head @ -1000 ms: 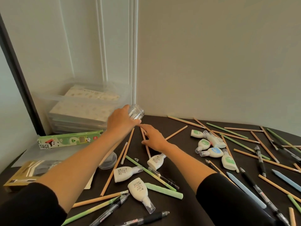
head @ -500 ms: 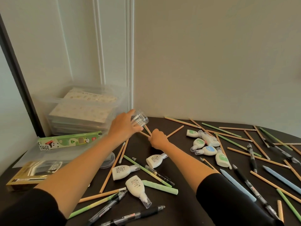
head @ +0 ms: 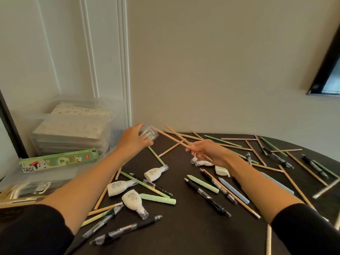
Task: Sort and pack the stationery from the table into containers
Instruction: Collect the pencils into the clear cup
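Head view: both arms, in black sleeves, are extending forward over the dark table (head: 184,236).
Left hand: the left hand (head: 135,139) is reaching to the centre-left of the frame. Its fingers and thumb are curling round a clear jar (head: 149,134), which is tilting with its mouth facing right, above the table's far edge.
Right hand: the right hand (head: 207,150) is hovering at frame centre, fingertips pinching two wooden pencils (head: 176,139) whose far ends are pointing toward the jar's mouth.
Contact: one pencil end is meeting the jar rim; whether it is going inside cannot be told.
Hidden: the right hand is covering part of two correction bottles (head: 203,163); motion blur is softening the jar.
Cut off: a gold-edged packet (head: 18,196) is running off the left edge.
Writing: a green carton (head: 57,161) at left is showing "TAGE"; print on the white bottles (head: 117,186) at lower centre is appearing too small to read.
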`<act>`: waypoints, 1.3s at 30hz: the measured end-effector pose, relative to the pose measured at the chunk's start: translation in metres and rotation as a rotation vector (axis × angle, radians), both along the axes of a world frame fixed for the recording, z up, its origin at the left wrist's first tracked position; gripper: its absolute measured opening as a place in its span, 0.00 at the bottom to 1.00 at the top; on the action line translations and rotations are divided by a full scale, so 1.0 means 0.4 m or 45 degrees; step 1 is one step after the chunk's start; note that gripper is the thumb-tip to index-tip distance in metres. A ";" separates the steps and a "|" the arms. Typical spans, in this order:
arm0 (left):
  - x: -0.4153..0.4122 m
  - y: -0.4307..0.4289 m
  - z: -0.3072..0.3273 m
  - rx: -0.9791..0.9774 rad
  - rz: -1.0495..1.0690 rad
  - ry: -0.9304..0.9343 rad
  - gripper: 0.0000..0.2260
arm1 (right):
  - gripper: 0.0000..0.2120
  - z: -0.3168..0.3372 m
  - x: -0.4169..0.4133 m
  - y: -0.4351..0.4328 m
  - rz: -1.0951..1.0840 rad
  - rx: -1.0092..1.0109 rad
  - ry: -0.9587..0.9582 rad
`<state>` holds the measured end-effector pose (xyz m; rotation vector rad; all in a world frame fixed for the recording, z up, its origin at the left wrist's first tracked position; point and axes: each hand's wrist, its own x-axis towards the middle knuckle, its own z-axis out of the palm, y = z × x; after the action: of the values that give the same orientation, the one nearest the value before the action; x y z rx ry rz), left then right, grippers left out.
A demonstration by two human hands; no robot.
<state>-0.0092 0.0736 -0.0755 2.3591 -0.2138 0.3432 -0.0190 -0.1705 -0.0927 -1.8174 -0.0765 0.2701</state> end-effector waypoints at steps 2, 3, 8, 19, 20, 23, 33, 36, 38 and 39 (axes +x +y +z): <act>-0.016 -0.022 0.013 0.002 -0.013 -0.016 0.29 | 0.12 0.008 -0.023 -0.021 0.032 -0.144 -0.008; -0.024 -0.034 0.020 0.041 -0.028 -0.026 0.29 | 0.15 0.015 -0.035 -0.028 0.038 -0.201 -0.021; -0.061 -0.063 0.041 0.267 -0.208 -0.065 0.31 | 0.14 0.077 -0.081 -0.043 0.099 -0.436 -0.097; -0.115 -0.082 0.047 0.177 -0.354 0.019 0.33 | 0.09 0.120 -0.088 -0.014 0.276 -0.377 -0.086; -0.116 -0.082 0.046 0.171 -0.324 0.015 0.33 | 0.09 0.117 -0.091 -0.019 0.273 -0.369 -0.098; -0.118 -0.082 0.047 0.175 -0.225 0.013 0.33 | 0.10 0.115 -0.100 -0.037 0.233 -0.288 -0.093; -0.112 -0.094 0.042 0.256 -0.201 -0.017 0.34 | 0.17 0.132 -0.119 -0.088 0.125 -0.742 -0.144; -0.112 -0.100 0.040 0.302 -0.242 -0.014 0.31 | 0.17 0.143 -0.116 -0.076 0.152 -0.931 -0.228; -0.114 -0.107 0.040 0.302 -0.295 0.006 0.29 | 0.16 0.149 -0.108 -0.058 0.155 -0.964 -0.336; -0.115 -0.111 0.040 0.300 -0.318 0.015 0.29 | 0.16 0.149 -0.103 -0.050 0.152 -0.984 -0.407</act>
<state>-0.0553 0.0292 -0.0597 2.5266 -0.5645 0.1917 -0.0602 -0.1905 -0.0332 -2.6198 -0.3434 0.0876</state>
